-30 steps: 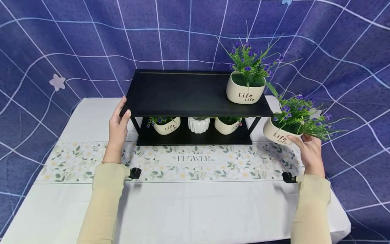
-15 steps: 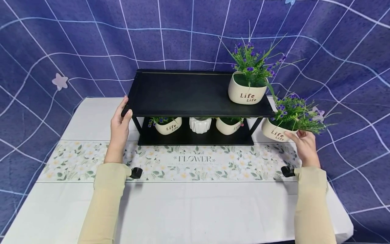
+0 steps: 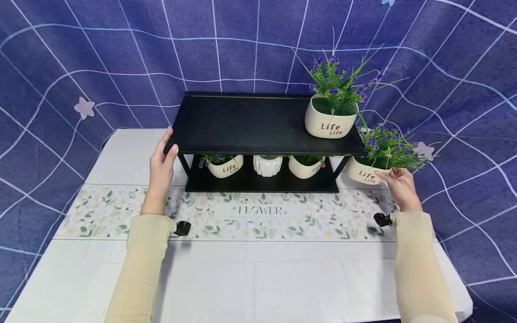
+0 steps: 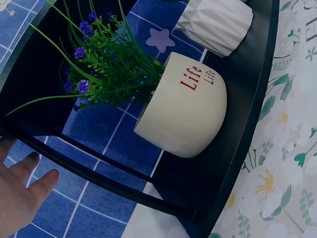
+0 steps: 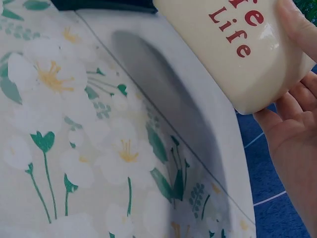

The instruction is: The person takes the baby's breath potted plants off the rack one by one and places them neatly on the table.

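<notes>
My right hand [image 3: 404, 186] holds a cream flowerpot [image 3: 365, 172] marked "Life Life", its thumb on the front. Purple flowers and green leaves lean out of it to the right. The right wrist view has this pot above the white cloth, its shadow below. It hangs just off the right end of a black two-tier shelf [image 3: 242, 121]. At the shelf's front left corner, my left hand [image 3: 161, 163] grips the upper tier's edge between thumb and fingers. A matching flowerpot [image 3: 331, 125] stands upright on the upper tier's right end.
On the lower tier stand a cream pot [image 3: 226, 168] at left, a white ribbed pot [image 3: 268, 166] in the middle and another cream pot [image 3: 304, 168] at right. A floral runner [image 3: 258, 224] crosses the white-covered table [image 3: 258, 278]. Blue gridded cloth [image 3: 242, 45] hangs behind.
My right hand has brought the flowerpot left, closer to the shelf's right end, and the pot is a little less tilted. My left hand keeps its grip on the shelf corner.
</notes>
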### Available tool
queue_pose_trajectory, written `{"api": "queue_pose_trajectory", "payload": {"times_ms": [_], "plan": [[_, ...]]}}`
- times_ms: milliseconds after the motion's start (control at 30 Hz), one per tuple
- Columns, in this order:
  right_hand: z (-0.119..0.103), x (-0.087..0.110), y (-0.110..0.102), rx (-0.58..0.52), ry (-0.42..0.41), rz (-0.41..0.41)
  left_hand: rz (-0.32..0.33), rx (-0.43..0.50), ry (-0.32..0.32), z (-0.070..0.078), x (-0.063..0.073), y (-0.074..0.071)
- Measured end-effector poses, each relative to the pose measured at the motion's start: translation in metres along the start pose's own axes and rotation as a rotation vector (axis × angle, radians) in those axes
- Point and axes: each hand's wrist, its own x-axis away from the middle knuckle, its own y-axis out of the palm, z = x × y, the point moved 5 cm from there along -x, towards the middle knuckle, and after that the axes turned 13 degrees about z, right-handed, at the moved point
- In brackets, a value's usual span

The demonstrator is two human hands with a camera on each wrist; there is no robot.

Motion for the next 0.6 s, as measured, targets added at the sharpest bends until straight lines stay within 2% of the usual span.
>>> {"api": "queue_pose_trajectory", "payload": {"times_ms": [167,433,533,600], "plan": [[0.011,-0.006,-0.001,0.05,0.019,0.027,-0.003,-0.015,-0.007,0.001,0.0,0.001],[0.019,-0.006,-0.001,0.157,0.015,0.019,-0.015,-0.046,0.001,0.001,0.0,0.002],[0.026,-0.008,-0.003,0.15,0.035,-0.007,-0.016,-0.063,0.004,0.001,0.001,0.001],[0.031,-0.011,-0.005,0.228,0.014,-0.026,-0.013,-0.079,0.001,0.002,0.001,0.0]]}}
